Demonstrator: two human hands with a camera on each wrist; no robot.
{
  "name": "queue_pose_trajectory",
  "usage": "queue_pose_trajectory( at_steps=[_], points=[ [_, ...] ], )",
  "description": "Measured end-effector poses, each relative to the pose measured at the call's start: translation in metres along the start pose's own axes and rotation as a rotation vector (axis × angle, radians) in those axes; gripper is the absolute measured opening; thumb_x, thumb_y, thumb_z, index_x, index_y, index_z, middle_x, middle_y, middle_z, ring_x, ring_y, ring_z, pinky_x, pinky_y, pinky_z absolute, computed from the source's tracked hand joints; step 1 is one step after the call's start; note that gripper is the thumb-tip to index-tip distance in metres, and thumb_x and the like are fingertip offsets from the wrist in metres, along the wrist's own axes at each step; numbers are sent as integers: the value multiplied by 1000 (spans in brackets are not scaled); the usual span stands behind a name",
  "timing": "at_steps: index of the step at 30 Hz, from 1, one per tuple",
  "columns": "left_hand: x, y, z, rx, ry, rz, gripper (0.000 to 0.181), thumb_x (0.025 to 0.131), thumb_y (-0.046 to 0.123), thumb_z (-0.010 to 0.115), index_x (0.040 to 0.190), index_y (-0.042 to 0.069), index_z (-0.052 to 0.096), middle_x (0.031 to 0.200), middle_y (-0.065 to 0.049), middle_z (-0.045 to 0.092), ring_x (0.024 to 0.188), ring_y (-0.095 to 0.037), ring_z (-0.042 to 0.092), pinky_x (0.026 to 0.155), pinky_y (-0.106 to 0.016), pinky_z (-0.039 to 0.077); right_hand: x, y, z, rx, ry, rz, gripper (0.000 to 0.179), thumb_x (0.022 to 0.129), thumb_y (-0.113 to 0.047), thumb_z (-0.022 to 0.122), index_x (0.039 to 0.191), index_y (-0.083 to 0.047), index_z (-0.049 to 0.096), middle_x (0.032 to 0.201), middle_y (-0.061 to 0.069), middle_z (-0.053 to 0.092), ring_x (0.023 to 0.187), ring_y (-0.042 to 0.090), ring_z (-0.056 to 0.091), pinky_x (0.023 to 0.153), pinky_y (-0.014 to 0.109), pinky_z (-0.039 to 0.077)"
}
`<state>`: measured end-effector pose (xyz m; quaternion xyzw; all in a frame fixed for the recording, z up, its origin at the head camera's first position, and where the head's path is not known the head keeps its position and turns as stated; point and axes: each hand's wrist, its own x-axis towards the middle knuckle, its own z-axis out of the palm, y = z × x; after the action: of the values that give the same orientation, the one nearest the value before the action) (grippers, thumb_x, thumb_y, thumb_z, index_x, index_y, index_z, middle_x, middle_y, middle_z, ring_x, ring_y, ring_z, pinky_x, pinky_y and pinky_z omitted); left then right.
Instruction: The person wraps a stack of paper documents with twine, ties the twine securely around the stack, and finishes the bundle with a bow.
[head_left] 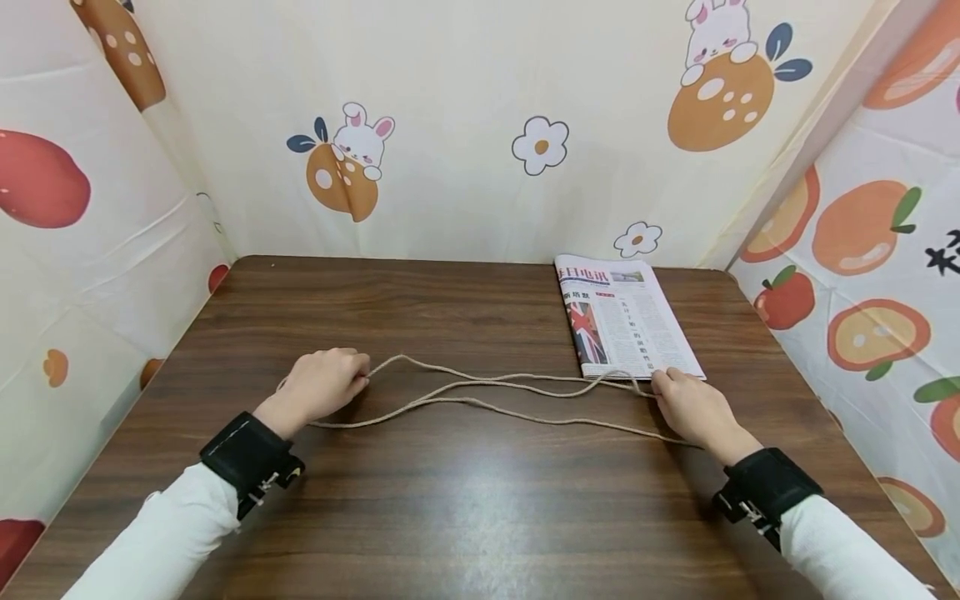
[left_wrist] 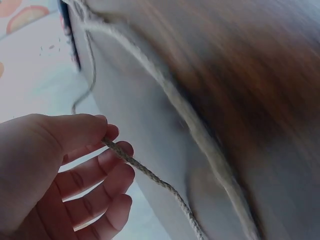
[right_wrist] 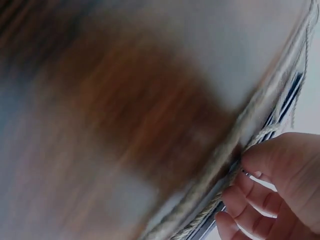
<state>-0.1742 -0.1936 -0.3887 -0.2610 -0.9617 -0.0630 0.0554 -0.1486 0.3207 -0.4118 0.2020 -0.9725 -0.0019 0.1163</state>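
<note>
A long beige cord (head_left: pixel 558 422) lies across the table in loose, crossing strands between my two hands. My left hand (head_left: pixel 322 383) pinches one strand between thumb and forefinger; in the left wrist view its other fingers curl loosely beside the cord (left_wrist: pixel 150 174). Over at the right, my right hand (head_left: pixel 697 412) pinches the cord at the near edge of a folded newspaper (head_left: pixel 637 321). In the right wrist view, thumb and forefinger meet on the cord (right_wrist: pixel 257 137), and thicker-looking strands pass close to the camera. One strand runs under or past the right wrist; its end is hidden.
The newspaper lies flat at the right rear of the brown wooden table (head_left: pixel 450 517). Printed cloth walls with fruit and rabbits stand behind the table and on both sides. Black bands (head_left: pixel 247 458) with small cameras are strapped round both wrists.
</note>
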Motion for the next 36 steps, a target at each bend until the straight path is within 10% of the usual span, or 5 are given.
queue_pose_trajectory(
  at_steps=[22, 28, 36],
  points=[
    [-46, -38, -20, 23, -151, -217, 8, 80, 13, 68, 76, 11, 61, 69, -1, 55, 55, -14, 50, 46, -32, 39, -20, 34, -16, 26, -173, 265, 11, 79, -1, 59, 75, 1, 49, 66, 13, 47, 51, 31, 52, 44, 44, 39],
    [-37, -29, -24, 80, -13, -157, 24, 77, 17, 71, 93, 2, 61, 78, -9, 55, 56, -19, 53, 44, -35, 40, -7, 16, -22, -10, -29, 196, 11, 78, -1, 60, 75, 0, 50, 66, 14, 47, 47, 27, 47, 41, 41, 37],
    [-6, 5, -23, 119, 187, 22, 16, 75, 15, 73, 79, 10, 59, 73, -4, 54, 58, -21, 55, 45, -33, 42, 18, -21, -23, -44, 201, -6, 12, 73, 0, 63, 75, -2, 52, 68, 11, 49, 52, 28, 46, 41, 37, 35]
  ],
)
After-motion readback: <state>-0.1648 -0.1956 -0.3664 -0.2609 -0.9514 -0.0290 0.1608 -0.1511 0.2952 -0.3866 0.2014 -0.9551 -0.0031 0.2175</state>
